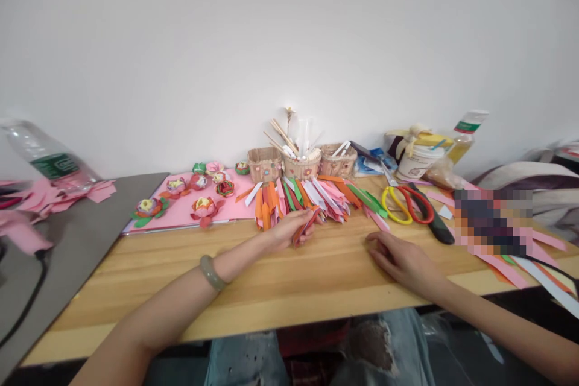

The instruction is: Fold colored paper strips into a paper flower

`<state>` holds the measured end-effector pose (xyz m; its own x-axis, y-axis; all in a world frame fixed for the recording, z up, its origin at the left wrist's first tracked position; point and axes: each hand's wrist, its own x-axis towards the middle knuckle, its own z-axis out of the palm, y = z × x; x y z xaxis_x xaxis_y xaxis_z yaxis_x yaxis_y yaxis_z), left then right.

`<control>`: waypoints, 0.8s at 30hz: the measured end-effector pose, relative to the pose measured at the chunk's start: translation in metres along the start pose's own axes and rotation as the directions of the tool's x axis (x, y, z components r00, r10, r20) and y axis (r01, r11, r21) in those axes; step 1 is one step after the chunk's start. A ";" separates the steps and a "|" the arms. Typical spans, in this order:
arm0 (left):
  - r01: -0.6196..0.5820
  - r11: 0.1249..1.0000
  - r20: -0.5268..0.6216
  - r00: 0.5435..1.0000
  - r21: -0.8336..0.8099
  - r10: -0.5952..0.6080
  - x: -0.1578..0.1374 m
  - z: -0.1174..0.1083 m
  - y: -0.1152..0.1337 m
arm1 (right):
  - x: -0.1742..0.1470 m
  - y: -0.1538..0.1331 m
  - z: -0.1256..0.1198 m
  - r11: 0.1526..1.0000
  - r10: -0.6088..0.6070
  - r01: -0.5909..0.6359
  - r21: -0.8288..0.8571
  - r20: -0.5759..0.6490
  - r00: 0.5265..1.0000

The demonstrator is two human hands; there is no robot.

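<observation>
My left hand (289, 230), with a stone-like bangle (211, 273) on its forearm, is closed on red folded paper (306, 226), held just above the wooden table. Part of that paper is hidden by the fingers. Right behind it lies a row of folded paper pieces (270, 208) in orange, white, green and pink. My right hand (404, 262) rests on the table to the right. Its fingers are loosely bent, thumb apart from them, and nothing shows between them. Nearest to it are yellow-and-red-handled scissors (409, 205) and a dark green-black tool (436, 226).
Folded paper flowers (203, 208) sit on pink sheets (239, 196) at the left. Three small baskets (265, 164) stand by the wall, the middle one with sticks. A paper cup (415, 163), paper strips (506, 271) and a corded, blurred-out object (493, 220) lie right; a bottle (52, 160) leans left.
</observation>
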<state>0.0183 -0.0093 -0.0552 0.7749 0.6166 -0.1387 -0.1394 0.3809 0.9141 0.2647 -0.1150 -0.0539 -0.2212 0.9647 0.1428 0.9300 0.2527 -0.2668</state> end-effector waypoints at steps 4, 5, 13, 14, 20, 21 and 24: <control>0.018 1.000 0.018 1.000 -0.009 -0.018 0.001 -0.002 0.001 | 0.000 -0.001 0.001 1.000 0.000 0.000 -0.008 0.005 1.000; 0.022 1.000 0.025 0.999 -0.013 -0.022 0.001 -0.003 0.001 | 0.001 -0.001 0.001 1.000 0.001 -0.001 -0.008 0.006 1.000; 0.053 0.996 0.091 0.995 -0.067 -0.046 0.001 -0.007 0.002 | -0.001 -0.001 0.003 1.000 0.001 -0.001 -0.010 -0.014 1.000; 0.054 0.996 0.098 0.994 -0.073 -0.047 0.001 -0.006 0.002 | -0.002 -0.001 0.003 1.000 -0.004 0.004 -0.012 -0.019 1.000; 0.064 0.993 0.123 0.991 -0.101 -0.052 -0.001 -0.005 0.007 | -0.002 0.000 0.003 0.999 -0.030 0.029 -0.013 -0.030 0.999; 0.065 0.992 0.123 0.991 -0.106 -0.052 -0.001 -0.005 0.007 | -0.001 0.000 0.003 0.999 -0.032 0.031 -0.012 -0.028 0.999; 0.071 0.991 0.124 0.991 -0.116 -0.056 0.000 -0.007 0.006 | -0.001 0.000 0.003 0.999 -0.034 0.033 -0.008 -0.024 0.999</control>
<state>0.0130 -0.0026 -0.0525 0.8521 0.5040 -0.1413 -0.1552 0.5011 0.8514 0.2640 -0.1153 -0.0567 -0.2454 0.9537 0.1742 0.9245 0.2843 -0.2541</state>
